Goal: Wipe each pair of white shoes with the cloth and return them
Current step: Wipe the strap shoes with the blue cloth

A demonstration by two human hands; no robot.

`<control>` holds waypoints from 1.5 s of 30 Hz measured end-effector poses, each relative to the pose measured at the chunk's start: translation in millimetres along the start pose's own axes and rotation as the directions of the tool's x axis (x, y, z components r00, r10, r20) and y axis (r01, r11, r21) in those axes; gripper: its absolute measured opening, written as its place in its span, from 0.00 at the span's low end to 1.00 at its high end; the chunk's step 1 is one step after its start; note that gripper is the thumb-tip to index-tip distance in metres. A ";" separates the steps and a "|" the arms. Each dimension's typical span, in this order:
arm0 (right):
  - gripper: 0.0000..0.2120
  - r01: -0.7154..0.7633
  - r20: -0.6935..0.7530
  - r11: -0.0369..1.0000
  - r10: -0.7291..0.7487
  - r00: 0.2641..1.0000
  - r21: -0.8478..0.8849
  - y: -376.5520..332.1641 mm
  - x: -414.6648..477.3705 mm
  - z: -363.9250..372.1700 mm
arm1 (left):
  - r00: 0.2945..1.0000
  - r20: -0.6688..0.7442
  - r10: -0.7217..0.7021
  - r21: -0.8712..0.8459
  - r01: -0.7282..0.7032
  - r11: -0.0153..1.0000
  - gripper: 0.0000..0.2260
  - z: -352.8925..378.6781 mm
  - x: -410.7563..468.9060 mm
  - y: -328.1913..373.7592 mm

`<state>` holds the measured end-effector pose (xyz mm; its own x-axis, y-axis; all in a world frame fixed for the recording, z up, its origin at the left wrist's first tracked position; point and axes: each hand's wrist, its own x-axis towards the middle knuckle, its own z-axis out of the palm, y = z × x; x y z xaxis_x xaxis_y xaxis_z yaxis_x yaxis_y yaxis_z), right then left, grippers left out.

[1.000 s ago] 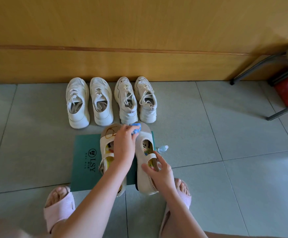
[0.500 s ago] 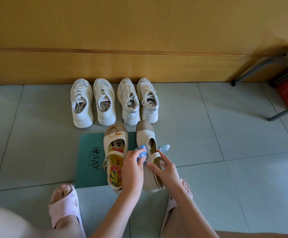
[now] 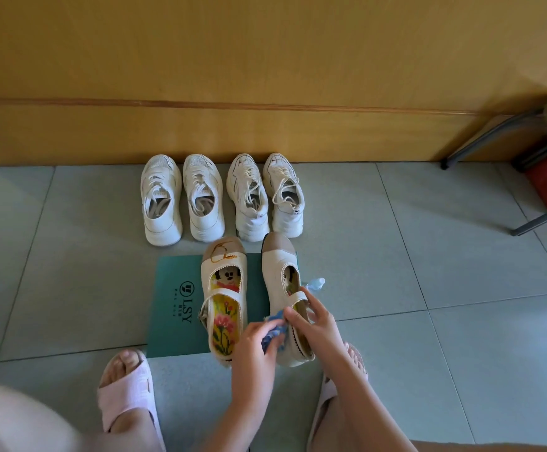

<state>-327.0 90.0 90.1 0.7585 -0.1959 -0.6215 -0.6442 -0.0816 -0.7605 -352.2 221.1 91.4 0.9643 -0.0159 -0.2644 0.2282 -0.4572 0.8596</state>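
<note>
The left hand (image 3: 252,350) has its fingers curled round a blue cloth (image 3: 273,334) and presses it against the inner side of the right strap shoe (image 3: 280,282), near the heel. The right hand (image 3: 316,324) grips that same shoe at its opening, with the thumb on the near rim and the fingers bent over the strap, slightly spread. The shoe is rolled a little toward the right hand. Its brown toe cap points at the wall and its heel reaches over the near edge of a green mat (image 3: 174,334). Its mate (image 3: 223,298) lies flat on the mat just beside it (a stitched insole with a flower and a cartoon face shows inside).

Beyond the toe caps, two pairs of white sneakers stand in a row against the wooden wall (image 3: 265,132): the left pair (image 3: 181,197) and the right pair (image 3: 265,197), whose heels nearly meet the strap shoes' toes. Bare tile floor (image 3: 428,256) lies left of the mat and, wider, to the right, as far as the chair legs (image 3: 480,141). A small pale bottle (image 3: 316,283) lies just right of the held shoe.

The mat reads "LSY" beside a round logo, and the smaller characters alongside are unreadable. The right pair's heel tags carry letters too small to make out.
</note>
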 end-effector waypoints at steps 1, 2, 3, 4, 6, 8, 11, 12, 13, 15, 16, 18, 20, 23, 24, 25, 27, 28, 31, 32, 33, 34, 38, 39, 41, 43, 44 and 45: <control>0.30 -0.001 -0.009 1.000 0.001 1.000 0.006 -0.3 0.3 0.7 | 1.000 0.005 0.001 -0.005 -0.001 1.000 0.12 0.1 -3.8 -0.7; 0.30 -0.002 -0.016 1.000 0.003 1.000 0.009 -0.7 0.3 1.5 | 1.000 0.006 0.004 -0.006 -0.004 1.000 0.12 0.3 -7.7 -1.4; 0.29 -0.004 -0.022 1.000 0.005 1.000 0.010 -1.1 0.2 2.1 | 1.000 0.008 0.004 -0.005 -0.004 1.000 0.12 0.5 -11.6 -1.6; 0.29 -0.006 -0.024 1.000 0.006 1.000 0.010 -1.7 -0.1 2.6 | 1.000 0.011 0.007 -0.009 -0.007 1.000 0.12 0.9 -15.5 -1.7; 0.29 -0.005 -0.027 1.000 0.005 1.000 0.006 -2.9 -1.1 3.1 | 1.000 0.028 0.004 -0.017 -0.004 1.000 0.12 2.7 -23.0 -2.1; 0.29 -0.003 -0.035 1.000 0.003 0.999 -0.003 -4.2 -2.3 3.6 | 0.999 0.045 -0.012 -0.005 0.012 1.000 0.12 4.9 -29.1 -2.1; 0.29 -0.008 -0.048 1.000 0.008 0.999 -0.004 -5.9 -3.3 4.1 | 0.996 0.075 -0.055 0.019 0.054 0.998 0.12 6.5 -36.2 -4.1; 0.29 -0.011 -0.047 1.000 0.011 0.999 -0.003 -6.3 -3.7 4.4 | 0.993 0.092 -0.072 0.017 0.071 0.997 0.11 6.2 -38.3 -4.7; 0.29 -0.015 -0.046 1.000 0.015 0.999 -0.003 -6.3 -4.3 4.5 | 0.991 0.107 -0.086 0.010 0.085 0.996 0.11 5.5 -40.8 -5.3; 0.29 -0.012 -0.048 1.000 0.011 0.999 -0.009 -6.4 -5.1 5.2 | 0.988 0.122 -0.098 -0.009 0.100 0.995 0.10 3.2 -45.4 -7.1; 0.29 -0.008 -0.051 1.000 0.007 0.999 -0.019 -6.6 -5.1 5.9 | 0.987 0.126 -0.104 -0.007 0.106 0.994 0.10 1.8 -47.4 -7.8; 0.30 -0.008 -0.059 0.999 0.005 0.998 -0.042 -6.7 -4.4 7.9 | 0.986 0.123 -0.114 0.005 0.115 0.993 0.11 -0.1 -50.2 -10.9; 0.30 -0.011 -0.064 0.998 0.007 0.998 -0.060 -8.7 -4.5 10.5 | 0.984 0.121 -0.134 0.002 0.135 0.991 0.15 -2.4 -52.3 -14.9; 0.29 -0.016 -0.078 0.997 0.011 0.997 -0.073 -11.6 -5.5 12.8 | 0.977 0.102 -0.190 0.005 0.190 0.982 0.19 -8.3 -55.5 -17.4; 0.29 -0.018 -0.082 0.997 0.011 0.997 -0.075 -12.3 -5.9 13.2 | 0.974 0.089 -0.209 -0.013 0.211 0.977 0.18 -10.5 -55.6 -17.5; 0.29 -0.021 -0.086 0.997 0.015 0.996 -0.078 -12.4 -6.2 13.4 | 0.968 0.081 -0.237 -0.054 0.241 0.969 0.15 -13.4 -55.9 -17.2; 0.28 -0.022 -0.095 0.997 0.014 0.995 -0.080 -13.4 -6.5 14.3 | 0.944 0.116 -0.309 -0.200 0.326 0.924 0.10 -19.7 -54.9 -12.3; 0.28 -0.019 -0.099 0.997 0.011 0.995 -0.081 -14.3 -6.8 15.2 | 0.933 0.146 -0.329 -0.262 0.357 0.897 0.08 -23.5 -53.4 -9.6; 0.28 -0.021 -0.120 0.997 0.012 0.993 -0.072 -15.2 -7.2 19.2 | 0.924 0.182 -0.336 -0.386 0.381 0.840 0.07 -36.1 -45.5 3.3; 0.29 -0.022 -0.129 0.998 0.014 0.992 -0.060 -15.7 -7.6 21.1 | 0.922 0.185 -0.340 -0.420 0.387 0.821 0.06 -40.7 -41.9 8.7; 0.29 -0.024 -0.143 0.998 0.016 0.990 -0.053 -15.9 -7.6 23.4 | 0.921 0.187 -0.342 -0.448 0.390 0.805 0.06 -45.6 -37.6 13.5; 0.30 -0.021 -0.162 0.998 0.011 0.987 -0.059 -16.2 -7.8 25.8 | 0.921 0.192 -0.339 -0.476 0.390 0.788 0.06 -51.1 -32.5 17.7; 0.32 -0.014 -0.259 0.976 -0.045 0.965 -0.219 -14.3 -5.5 40.7 | 0.933 0.158 -0.323 -0.583 0.352 0.733 0.08 -72.1 -7.2 27.6; 0.32 -0.025 -0.286 0.962 -0.056 0.957 -0.273 -13.4 -5.0 45.3 | 0.937 0.125 -0.328 -0.609 0.333 0.720 0.08 -76.7 -1.0 29.2; 0.33 -0.048 -0.317 0.930 -0.076 0.945 -0.365 -13.4 -5.5 53.5 | 0.939 0.065 -0.338 -0.652 0.296 0.698 0.08 -84.9 9.6 30.6; 0.34 -0.058 -0.307 0.909 -0.078 0.948 -0.412 -14.3 -5.7 56.7 | 0.936 0.040 -0.349 -0.672 0.284 0.684 0.07 -90.1 16.6 30.3; 0.33 -0.059 -0.288 0.911 -0.067 0.955 -0.409 -15.0 -5.5 56.3 | 0.934 0.038 -0.355 -0.677 0.286 0.678 0.07 -92.3 19.2 29.4; 0.32 -0.060 -0.268 0.918 -0.052 0.962 -0.392 -15.9 -5.5 55.4 | 0.932 0.042 -0.359 -0.680 0.290 0.673 0.07 -94.1 21.5 28.7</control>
<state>-315.5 146.5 95.2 0.7368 -0.4459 -0.5081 -0.6751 -0.4461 -0.5875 -312.2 291.3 151.6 0.8115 0.1117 -0.5735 0.5247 0.2927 0.7994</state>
